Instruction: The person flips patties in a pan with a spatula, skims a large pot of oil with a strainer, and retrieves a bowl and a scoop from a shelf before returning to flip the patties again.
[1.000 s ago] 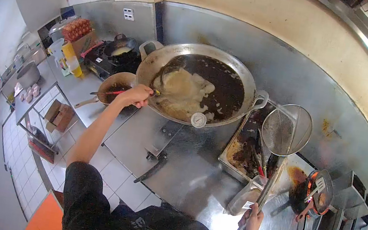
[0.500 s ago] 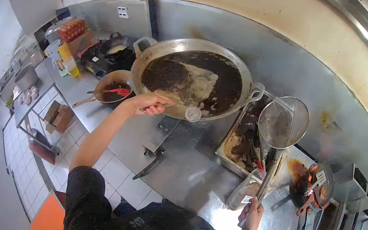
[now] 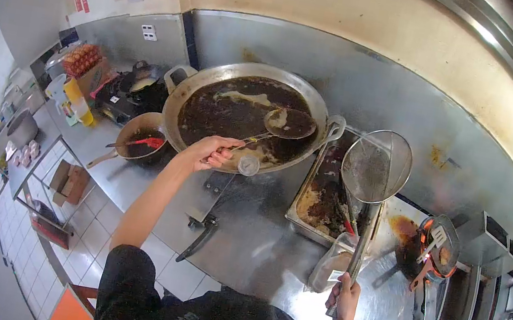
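Observation:
In my left hand (image 3: 209, 153) is the thin handle of a round skimmer (image 3: 290, 124), fingers wrapped about it. The skimmer's head sits over the dark oil at the right side of a large two-handled wok (image 3: 171, 120), with some pale bits in it. Foam streaks float on the oil. A round dial thermometer (image 3: 248, 166) stands at the wok's near rim. My right hand (image 3: 345, 298) grips the long handle of a large mesh strainer (image 3: 376, 167). That strainer's basket hangs above a metal tray (image 3: 308, 235) of dark oil and crumbs.
Left of the wok stands a saucepan (image 3: 129, 120) with a red brush (image 3: 149, 142). Farther left are a yellow bottle (image 3: 79, 104) and stacked eggs (image 3: 81, 59). A clear plastic container (image 3: 328, 267) and a frying pan (image 3: 444, 249) with a slotted turner lie on the right.
The skimmer has swung right across the wok, its head now showing above the oil. The broad foam patch is down to thin streaks. My right hand still holds the strainer over the tray.

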Motion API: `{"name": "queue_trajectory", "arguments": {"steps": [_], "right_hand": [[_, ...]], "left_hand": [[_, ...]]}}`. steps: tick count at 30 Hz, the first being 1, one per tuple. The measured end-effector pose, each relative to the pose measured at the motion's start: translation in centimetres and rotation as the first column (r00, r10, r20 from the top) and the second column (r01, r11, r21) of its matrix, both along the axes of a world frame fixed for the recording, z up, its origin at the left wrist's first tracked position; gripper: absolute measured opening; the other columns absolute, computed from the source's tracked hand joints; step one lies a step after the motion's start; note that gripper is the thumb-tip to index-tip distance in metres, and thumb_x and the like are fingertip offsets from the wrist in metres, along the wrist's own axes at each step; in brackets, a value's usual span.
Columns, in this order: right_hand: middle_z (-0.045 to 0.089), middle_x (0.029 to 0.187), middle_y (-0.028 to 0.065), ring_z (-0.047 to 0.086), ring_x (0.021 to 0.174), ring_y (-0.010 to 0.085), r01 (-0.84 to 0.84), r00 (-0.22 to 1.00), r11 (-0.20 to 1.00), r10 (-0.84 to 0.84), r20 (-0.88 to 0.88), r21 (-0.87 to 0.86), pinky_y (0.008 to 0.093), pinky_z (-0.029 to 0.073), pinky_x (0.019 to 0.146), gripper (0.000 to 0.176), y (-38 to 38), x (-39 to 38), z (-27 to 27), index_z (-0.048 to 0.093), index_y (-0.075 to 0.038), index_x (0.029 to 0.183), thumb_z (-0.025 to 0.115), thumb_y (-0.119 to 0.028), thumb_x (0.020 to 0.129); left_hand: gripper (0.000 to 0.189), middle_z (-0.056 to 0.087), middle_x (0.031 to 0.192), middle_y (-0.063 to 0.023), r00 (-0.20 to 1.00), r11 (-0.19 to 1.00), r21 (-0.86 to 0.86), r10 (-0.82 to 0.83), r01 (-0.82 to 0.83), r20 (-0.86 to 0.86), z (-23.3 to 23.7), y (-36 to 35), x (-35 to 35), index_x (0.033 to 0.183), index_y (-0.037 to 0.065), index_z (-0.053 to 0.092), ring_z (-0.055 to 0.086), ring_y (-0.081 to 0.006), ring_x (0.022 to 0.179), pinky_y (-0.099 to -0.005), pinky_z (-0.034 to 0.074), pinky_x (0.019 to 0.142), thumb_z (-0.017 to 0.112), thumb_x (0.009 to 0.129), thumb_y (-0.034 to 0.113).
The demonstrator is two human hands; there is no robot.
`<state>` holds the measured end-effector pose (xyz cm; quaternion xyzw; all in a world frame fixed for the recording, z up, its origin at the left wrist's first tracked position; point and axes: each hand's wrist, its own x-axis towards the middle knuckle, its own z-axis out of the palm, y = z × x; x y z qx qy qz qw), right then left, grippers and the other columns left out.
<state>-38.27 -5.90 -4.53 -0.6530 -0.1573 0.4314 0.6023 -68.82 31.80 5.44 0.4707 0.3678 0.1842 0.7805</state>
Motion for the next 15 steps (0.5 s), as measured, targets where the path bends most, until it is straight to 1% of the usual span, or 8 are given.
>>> {"name": "queue_trajectory", "arguments": {"steps": [2,4,8,10,11,13,14,15], "right_hand": [[0.041,0.054,0.0006,0.041,0.033,0.0110,0.007,1.000,1.000,-0.007,-0.006,-0.005,0.0278,0.036,0.029,0.031,-0.1,0.0,0.0,0.046,-0.005,0.087,0.050,-0.034,0.095],[0.041,0.054,0.0006,0.041,0.033,0.0111,0.010,1.000,1.000,-0.010,-0.013,-0.012,0.0279,0.036,0.029,0.031,-0.2,0.1,0.0,0.046,-0.005,0.087,0.050,-0.034,0.095],[0.041,0.054,0.0009,0.042,0.033,0.0114,-0.005,1.000,1.000,0.005,0.017,-0.019,0.0282,0.036,0.028,0.032,-0.4,0.3,-0.1,0.046,-0.005,0.085,0.050,-0.034,0.096],[0.041,0.054,0.0010,0.042,0.033,0.0115,-0.008,1.000,1.000,0.009,0.025,-0.018,0.0281,0.036,0.028,0.032,-0.4,0.5,-0.2,0.046,-0.005,0.085,0.050,-0.034,0.096],[0.041,0.054,0.0009,0.042,0.033,0.0115,-0.005,1.000,1.000,0.005,0.015,-0.023,0.0281,0.036,0.028,0.031,-0.3,0.6,-0.3,0.046,-0.005,0.084,0.049,-0.033,0.096],[0.041,0.053,0.0008,0.042,0.033,0.0115,-0.002,1.000,1.000,0.002,0.003,-0.029,0.0281,0.037,0.028,0.030,-0.2,0.6,-0.4,0.046,-0.005,0.084,0.049,-0.033,0.096],[0.041,0.053,0.0006,0.042,0.033,0.0113,-0.005,1.000,1.000,0.005,0.003,-0.028,0.0281,0.036,0.028,0.030,-0.2,0.6,-0.3,0.046,-0.005,0.084,0.049,-0.032,0.096],[0.041,0.053,0.0004,0.041,0.033,0.0112,-0.008,1.000,1.000,0.009,0.004,-0.027,0.0280,0.036,0.028,0.029,-0.2,0.6,-0.3,0.046,-0.005,0.084,0.049,-0.032,0.096]], "left_hand": [[0.043,0.033,0.060,0.0061,1.000,1.000,-0.001,-0.003,0.003,0.010,-0.6,0.4,0.4,0.139,0.004,0.037,0.027,0.0003,0.041,-0.0156,0.023,0.032,0.039,0.098,0.016],[0.044,0.033,0.059,0.0059,0.993,0.998,-0.027,0.053,-0.051,0.108,-1.1,0.7,0.7,0.140,0.004,0.034,0.026,-0.0003,0.041,-0.0159,0.023,0.031,0.038,0.098,0.016],[0.045,0.034,0.060,0.0056,0.986,0.996,0.003,0.083,-0.085,0.142,-0.3,0.8,1.0,0.141,0.004,0.033,0.026,-0.0009,0.042,-0.0154,0.024,0.031,0.038,0.098,0.015],[0.044,0.035,0.062,0.0052,0.974,0.985,0.057,0.152,-0.164,0.167,0.4,1.0,1.0,0.140,0.003,0.033,0.027,-0.0009,0.043,-0.0154,0.024,0.032,0.038,0.098,0.015],[0.044,0.035,0.062,0.0052,0.974,0.985,0.056,0.154,-0.165,0.166,0.8,1.2,0.8,0.140,0.003,0.033,0.027,-0.0009,0.043,-0.0154,0.024,0.032,0.038,0.098,0.015],[0.043,0.035,0.064,0.0051,0.967,0.974,0.135,0.154,-0.184,0.205,2.0,1.1,0.5,0.139,0.004,0.035,0.028,-0.0007,0.043,-0.0153,0.024,0.033,0.038,0.098,0.016],[0.042,0.035,0.064,0.0052,0.967,0.960,0.195,0.165,-0.202,0.193,2.7,0.8,0.3,0.139,0.006,0.036,0.029,-0.0006,0.044,-0.0154,0.024,0.034,0.039,0.098,0.018],[0.042,0.035,0.064,0.0052,0.968,0.959,0.196,0.166,-0.203,0.190,3.3,0.7,0.2,0.139,0.006,0.036,0.029,-0.0006,0.044,-0.0154,0.024,0.034,0.039,0.098,0.018]]}}
